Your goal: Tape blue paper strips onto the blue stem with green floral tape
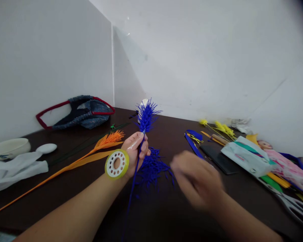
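Observation:
My left hand [138,148] grips the stem of a blue artificial wheat ear [146,117], held upright with its bristly head above the fingers. A roll of clear yellowish tape [117,164] rests against my left wrist, and a strip of tape runs along the thumb toward the stem. Behind and below that hand lies a loose pile of blue spikelets [154,166] on the dark table. To the right of the pile is my right hand [198,178], blurred, its fingers curled together; whatever is between the fingertips is hidden.
An orange wheat stalk [91,151], a white bowl [12,149] and a denim bag [88,112] lie on the left. On the right are blue ribbon [194,143], yellow wheat ears [224,128], a black flat case [218,158], a white pouch [247,156], a doll [290,168] and scissors [293,203].

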`<move>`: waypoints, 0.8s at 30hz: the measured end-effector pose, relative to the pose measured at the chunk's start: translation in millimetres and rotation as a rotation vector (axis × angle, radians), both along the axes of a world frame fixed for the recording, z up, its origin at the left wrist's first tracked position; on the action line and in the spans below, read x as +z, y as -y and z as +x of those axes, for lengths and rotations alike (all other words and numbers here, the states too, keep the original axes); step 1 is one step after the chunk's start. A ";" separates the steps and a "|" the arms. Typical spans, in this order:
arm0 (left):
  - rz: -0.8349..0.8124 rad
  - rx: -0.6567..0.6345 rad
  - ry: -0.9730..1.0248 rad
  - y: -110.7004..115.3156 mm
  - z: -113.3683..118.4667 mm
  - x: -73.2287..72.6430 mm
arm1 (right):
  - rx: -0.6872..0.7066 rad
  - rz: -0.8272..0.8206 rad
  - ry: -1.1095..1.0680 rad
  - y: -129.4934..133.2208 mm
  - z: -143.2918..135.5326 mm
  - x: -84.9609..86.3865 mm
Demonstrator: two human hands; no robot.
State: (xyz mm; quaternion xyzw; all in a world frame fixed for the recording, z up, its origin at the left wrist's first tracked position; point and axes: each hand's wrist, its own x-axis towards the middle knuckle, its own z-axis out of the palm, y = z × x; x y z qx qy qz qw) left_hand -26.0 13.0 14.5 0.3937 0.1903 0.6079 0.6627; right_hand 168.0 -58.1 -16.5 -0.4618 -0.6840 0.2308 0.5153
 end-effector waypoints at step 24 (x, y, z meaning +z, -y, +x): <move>-0.006 0.011 -0.052 1.0 6.1 -6.2 | 0.042 -0.175 0.045 -104.4 -10.9 -19.5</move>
